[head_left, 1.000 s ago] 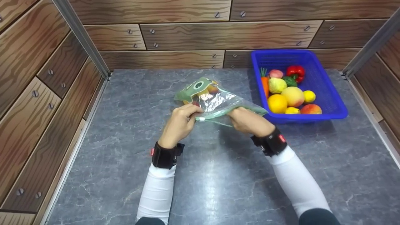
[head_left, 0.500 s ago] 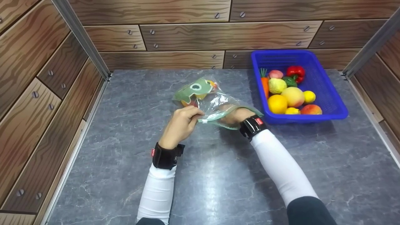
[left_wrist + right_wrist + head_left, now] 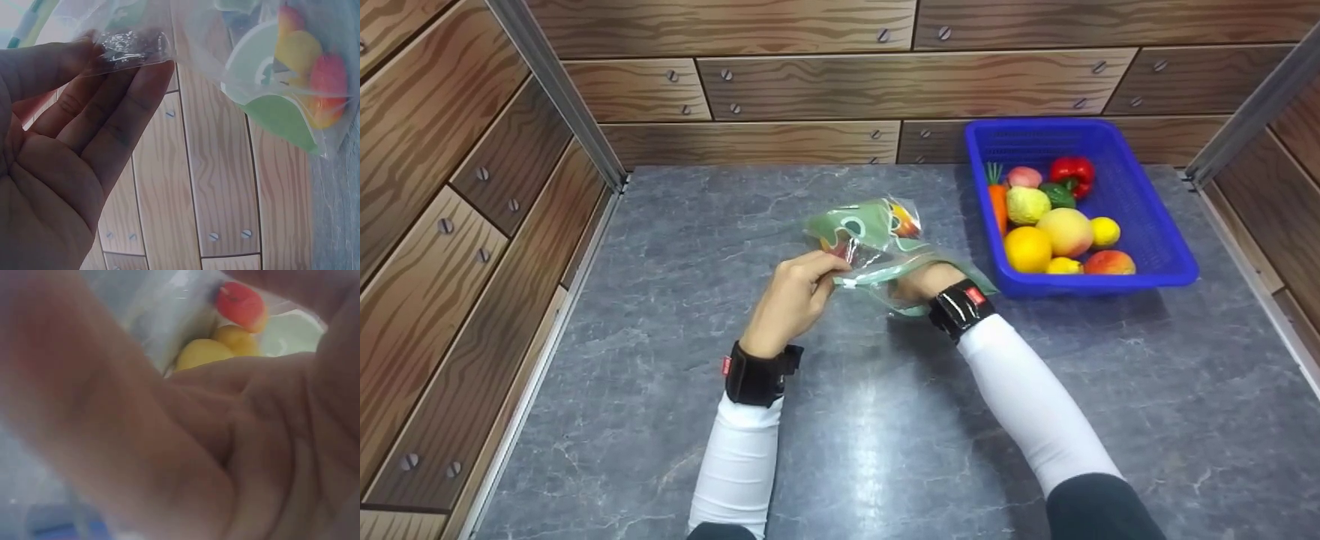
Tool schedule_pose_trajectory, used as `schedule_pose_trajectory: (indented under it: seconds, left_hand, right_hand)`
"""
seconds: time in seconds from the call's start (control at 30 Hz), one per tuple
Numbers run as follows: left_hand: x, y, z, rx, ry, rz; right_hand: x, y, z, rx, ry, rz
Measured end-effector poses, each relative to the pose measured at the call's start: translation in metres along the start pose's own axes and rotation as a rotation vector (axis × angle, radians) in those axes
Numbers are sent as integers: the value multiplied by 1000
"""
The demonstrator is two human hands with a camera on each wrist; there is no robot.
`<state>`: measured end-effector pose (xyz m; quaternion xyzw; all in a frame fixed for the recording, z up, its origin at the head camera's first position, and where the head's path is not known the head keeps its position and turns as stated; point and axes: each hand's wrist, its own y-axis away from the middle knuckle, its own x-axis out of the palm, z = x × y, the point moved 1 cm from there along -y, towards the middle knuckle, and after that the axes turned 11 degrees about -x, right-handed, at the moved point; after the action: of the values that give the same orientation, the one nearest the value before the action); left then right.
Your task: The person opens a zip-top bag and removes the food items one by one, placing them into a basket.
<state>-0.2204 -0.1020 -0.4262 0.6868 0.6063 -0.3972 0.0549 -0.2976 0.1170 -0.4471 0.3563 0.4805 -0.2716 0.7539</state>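
Note:
A clear zip bag [image 3: 870, 259] with a green printed animal face and a pale green zip edge is held over the grey table. My left hand [image 3: 791, 296] pinches its rim close to the white slider [image 3: 849, 283]. Through the mouth, my right hand [image 3: 926, 281] reaches inside the bag, its fingertips hidden behind the plastic in the head view. The right wrist view shows the palm holding nothing, with a red-and-yellow fruit [image 3: 242, 305] and yellow fruit [image 3: 203, 353] beyond it. Red and yellow fruit [image 3: 328, 90] also shows through the film in the left wrist view.
A blue plastic basket [image 3: 1159, 225] stands at the right, just beyond my right hand. It holds a carrot [image 3: 998, 206], a red pepper [image 3: 1072, 175], an orange [image 3: 1027, 250], a peach [image 3: 1065, 231] and other produce. Wood-patterned walls [image 3: 780, 86] enclose the table.
My right hand has pushed from the bag's mouth deeper inside. The far end of the bag has shifted right and its fruit has settled differently. The left hand has kept its pinch.

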Motion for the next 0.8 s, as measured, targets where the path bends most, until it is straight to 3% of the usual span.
schedule_pose_trajectory:
  seconds: [0.1, 0.2, 0.4, 0.53, 0.67, 0.8]
  left_hand:
    - [-1, 0, 1, -10, 22, 13]
    - [-3, 0, 6, -48, 35, 67]
    - [-2, 1, 20, -224, -89, 192]
    - [5, 0, 28, -232, -130, 180]
    - [9, -3, 31, -202, -127, 126]
    - [11, -4, 32, -162, -102, 71]
  right_hand:
    - [-2, 1, 3, -5, 1, 5]
    - [-4, 0, 3, -6, 12, 4]
    - [-7, -4, 1, 14, 57, 32]
    - [-8, -4, 3, 27, 53, 65]
    - [-10, -3, 12, -97, 82, -46]
    - [-8, -6, 22, -280, 18, -242]
